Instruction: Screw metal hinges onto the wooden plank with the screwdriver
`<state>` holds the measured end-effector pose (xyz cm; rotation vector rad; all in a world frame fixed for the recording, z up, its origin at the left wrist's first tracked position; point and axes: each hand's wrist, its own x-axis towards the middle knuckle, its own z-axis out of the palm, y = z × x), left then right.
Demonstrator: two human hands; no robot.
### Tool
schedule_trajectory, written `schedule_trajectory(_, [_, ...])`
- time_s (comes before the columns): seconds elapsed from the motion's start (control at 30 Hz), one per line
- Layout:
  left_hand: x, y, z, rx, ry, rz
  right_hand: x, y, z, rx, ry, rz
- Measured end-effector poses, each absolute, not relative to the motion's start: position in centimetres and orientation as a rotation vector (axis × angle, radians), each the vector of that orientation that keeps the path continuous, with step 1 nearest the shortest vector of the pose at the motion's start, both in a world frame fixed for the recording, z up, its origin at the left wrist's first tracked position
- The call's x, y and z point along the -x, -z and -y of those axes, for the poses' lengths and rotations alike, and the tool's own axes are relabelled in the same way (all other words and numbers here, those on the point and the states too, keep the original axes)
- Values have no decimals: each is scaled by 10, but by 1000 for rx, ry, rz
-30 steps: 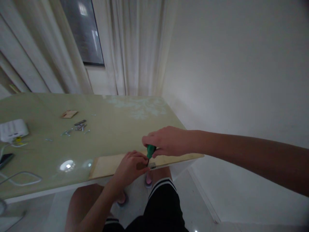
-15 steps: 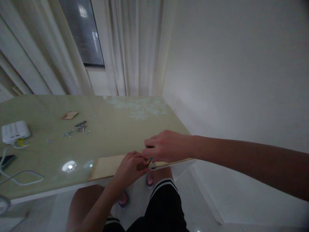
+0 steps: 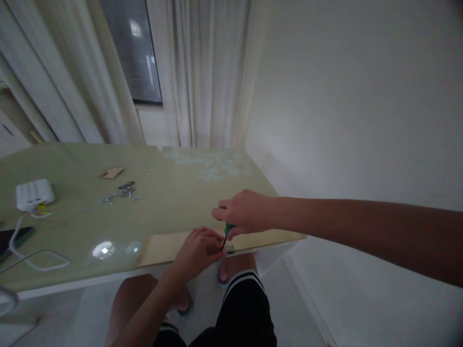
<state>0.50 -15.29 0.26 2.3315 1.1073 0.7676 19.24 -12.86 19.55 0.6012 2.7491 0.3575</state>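
Note:
In my right hand (image 3: 246,212) is a screwdriver (image 3: 227,229) with a green handle, its dark shaft slanting down to the front edge of a pale wooden board (image 3: 162,246). The board lies flat along the table's near edge. My left hand (image 3: 198,248) rests on it, thumb and fingers pinched together beside the screwdriver's tip. Whatever they pinch is hidden. Just right of those fingertips, a small metal fitting (image 3: 229,249) sits at the board's edge.
On the glossy green table (image 3: 173,197) lie several loose screws (image 3: 127,192), a dark metal piece (image 3: 126,185) and a small wooden piece (image 3: 111,173). At the left are a white box (image 3: 35,194) with a cable and a phone (image 3: 14,241). A wall (image 3: 361,120) borders the right.
My right hand has risen slightly and its grip has shifted, so more of the green handle shows. My left hand stays at about the same spot. The view has turned a little left.

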Motion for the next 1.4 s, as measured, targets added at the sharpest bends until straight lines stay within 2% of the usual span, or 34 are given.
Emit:
schedule_trajectory(0.1, [-5,-1,154,-2348,-788,-1110,-200,-202,125,-104,-481,-2767])
schedule_trajectory(0.17, [-6,1,154,-2349,-804,-1112,-201,-202,125,-80,-521,-2740])
schedule_trajectory(0.57, [-7,11,151,-2335,-828,-1100,-183,-200,131,-1031,-248,-2462])
schedule_trajectory(1.07, [-9,8,149,-2319,-809,-1142,-179,-209,137,-1340,-82,-2286])
schedule_trajectory(1.2, [-10,13,148,-2317,-850,-1143,-185,-204,138,-1113,-224,-2333])
schedule_trajectory(1.4, [-9,9,150,-2339,-864,-1100,-183,-197,145,-270,-433,-2456])
